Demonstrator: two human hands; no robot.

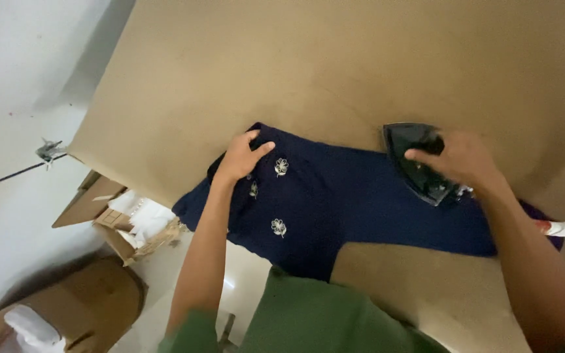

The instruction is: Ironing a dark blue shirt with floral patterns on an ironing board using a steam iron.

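On the tan worktop (184,78), the left hand (240,157) presses open-fingered at the navy garment's (335,202) ten o'clock edge, while the right hand (462,160) grips a black iron (413,163) at its two o'clock.

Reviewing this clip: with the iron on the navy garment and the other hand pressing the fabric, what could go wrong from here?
The left hand lies flat on the navy garment, possibly in the way of the iron under the right hand. The white embroidered flowers may scorch. Fabric overhanging the table edge could slide off.

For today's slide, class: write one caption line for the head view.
Left hand flat on navy flowered garment, right hand gripping black iron on tan table.
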